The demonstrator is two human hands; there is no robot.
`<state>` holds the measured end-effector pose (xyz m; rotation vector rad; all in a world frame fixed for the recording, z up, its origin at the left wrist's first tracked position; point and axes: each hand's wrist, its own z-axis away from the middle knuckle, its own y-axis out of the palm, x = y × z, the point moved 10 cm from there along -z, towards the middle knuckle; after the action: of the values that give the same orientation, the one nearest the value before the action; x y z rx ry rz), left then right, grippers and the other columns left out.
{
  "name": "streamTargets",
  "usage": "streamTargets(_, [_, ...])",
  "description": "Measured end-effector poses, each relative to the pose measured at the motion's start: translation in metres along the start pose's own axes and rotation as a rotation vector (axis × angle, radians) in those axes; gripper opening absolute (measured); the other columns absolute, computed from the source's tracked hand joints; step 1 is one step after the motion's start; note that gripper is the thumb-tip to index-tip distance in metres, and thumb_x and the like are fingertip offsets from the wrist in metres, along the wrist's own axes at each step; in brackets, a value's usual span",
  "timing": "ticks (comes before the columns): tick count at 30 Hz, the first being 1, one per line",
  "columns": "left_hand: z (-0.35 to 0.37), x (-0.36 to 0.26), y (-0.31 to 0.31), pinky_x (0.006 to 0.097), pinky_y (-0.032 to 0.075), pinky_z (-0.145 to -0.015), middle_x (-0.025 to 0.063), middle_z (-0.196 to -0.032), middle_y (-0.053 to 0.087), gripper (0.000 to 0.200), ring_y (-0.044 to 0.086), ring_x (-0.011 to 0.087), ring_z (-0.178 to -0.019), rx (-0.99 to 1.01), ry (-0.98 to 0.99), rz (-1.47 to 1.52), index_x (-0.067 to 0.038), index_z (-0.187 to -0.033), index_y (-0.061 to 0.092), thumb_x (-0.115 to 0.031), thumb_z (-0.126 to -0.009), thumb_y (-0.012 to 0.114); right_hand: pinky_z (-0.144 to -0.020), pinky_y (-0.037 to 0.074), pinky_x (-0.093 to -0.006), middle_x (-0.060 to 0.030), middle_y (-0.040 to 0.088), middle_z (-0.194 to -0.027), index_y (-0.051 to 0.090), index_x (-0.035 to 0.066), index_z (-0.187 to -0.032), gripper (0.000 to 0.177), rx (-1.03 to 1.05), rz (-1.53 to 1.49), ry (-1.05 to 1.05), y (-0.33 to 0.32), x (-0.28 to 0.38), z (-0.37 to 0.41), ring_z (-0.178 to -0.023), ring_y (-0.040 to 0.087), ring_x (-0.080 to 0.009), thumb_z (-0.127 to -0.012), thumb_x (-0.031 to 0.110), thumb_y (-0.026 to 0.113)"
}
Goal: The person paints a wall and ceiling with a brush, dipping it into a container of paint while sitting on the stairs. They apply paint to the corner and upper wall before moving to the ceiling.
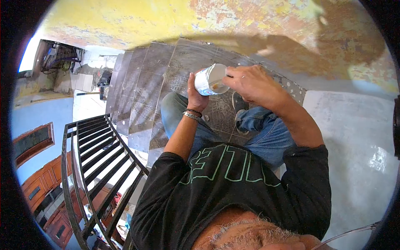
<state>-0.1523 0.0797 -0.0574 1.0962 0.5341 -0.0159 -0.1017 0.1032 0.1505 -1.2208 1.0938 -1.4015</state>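
A white plastic tub [203,83] with blue print on its side is tilted, its mouth facing right. My left hand [196,95] is wrapped round its left side and base, keeping it above my knees. Inside the tub a small brownish patch shows against the pale wall. My right hand [250,82] is closed at the tub's mouth, thumb and fingers pinched together at the rim. Whatever those fingers grip, if anything, is hidden or too small to name.
Grey tiled steps [152,62] with whitish smears run down to the left. A yellow wall with peeling paint [166,21] rises ahead. Black metal railing [96,154] stands at the left, and a pale grey wall [350,137] is on the right.
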Motion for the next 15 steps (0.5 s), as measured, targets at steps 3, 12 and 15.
streamTargets(3, [0.003, 0.0, -0.006, 0.0355, 0.039, -0.085, 0.0099, -0.102, 0.055, 0.048, 0.052, 0.0217, -0.096, -0.005, -0.001, 0.016, -0.003, -0.106, 0.049, -0.044, -0.085, 0.036, -0.058, 0.047, -0.0388, -0.009, 0.051, -0.082, 0.052, 0.006, -0.086, 0.022, 0.098, -0.032, 0.034, 0.015, 0.001, -0.003, -0.078, 0.057, -0.0273, -0.064, 0.003, 0.055])
streamTargets(12, [0.003, 0.0, -0.009, 0.0353, 0.039, -0.084, 0.0094, -0.101, 0.056, 0.048, 0.052, 0.0219, -0.094, -0.005, 0.0, 0.024, -0.003, -0.105, 0.05, -0.044, -0.084, 0.037, -0.058, 0.047, -0.0398, -0.0119, 0.055, -0.077, 0.052, 0.005, -0.084, 0.016, 0.181, -0.063, 0.137, 0.023, -0.003, 0.001, -0.074, 0.058, -0.0287, -0.07, 0.01, 0.055])
streamTargets(15, [0.0, 0.004, -0.012, 0.0363, 0.038, -0.085, 0.0099, -0.107, 0.054, 0.056, 0.051, 0.0234, -0.099, -0.005, 0.0, 0.002, -0.003, -0.11, 0.049, -0.049, -0.083, 0.033, -0.058, 0.047, -0.04, -0.0133, 0.056, -0.073, 0.053, 0.004, -0.083, 0.015, 0.149, -0.023, 0.139, 0.022, -0.003, 0.003, -0.071, 0.059, -0.0293, -0.069, 0.01, 0.054])
